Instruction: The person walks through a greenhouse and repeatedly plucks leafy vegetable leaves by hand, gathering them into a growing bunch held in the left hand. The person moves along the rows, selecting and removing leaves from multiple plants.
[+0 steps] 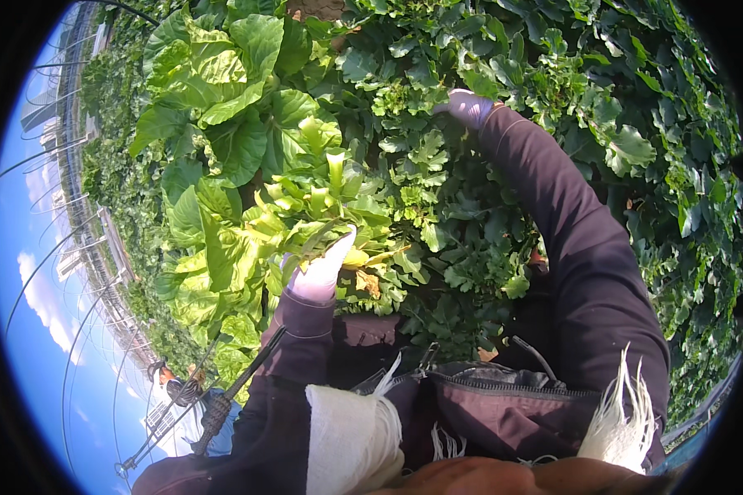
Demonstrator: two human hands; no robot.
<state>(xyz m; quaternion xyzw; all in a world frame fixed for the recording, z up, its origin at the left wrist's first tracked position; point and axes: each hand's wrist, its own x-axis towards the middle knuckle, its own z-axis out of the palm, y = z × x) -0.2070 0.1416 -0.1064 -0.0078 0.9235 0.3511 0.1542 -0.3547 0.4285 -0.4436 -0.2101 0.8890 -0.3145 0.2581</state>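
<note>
My left hand [322, 266], in a pale glove, is closed around a bunch of cut leafy greens [322, 192], whose pale stem ends point up and away from me. Some yellow and brown withered leaves hang at its right side. My right hand [470, 108], gloved too, reaches among the dark lobed leafy plants [433, 154] further out. Its fingers are partly sunk in the foliage, and whether they grip a stem is hidden.
Broad-leaved light green plants [235, 124] grow at the left, with dense dark foliage [687, 185] at the right. Thin curved hoops [49, 253] stand at the far left. Another person [173, 396] is at the lower left, near a dark cord [223, 402].
</note>
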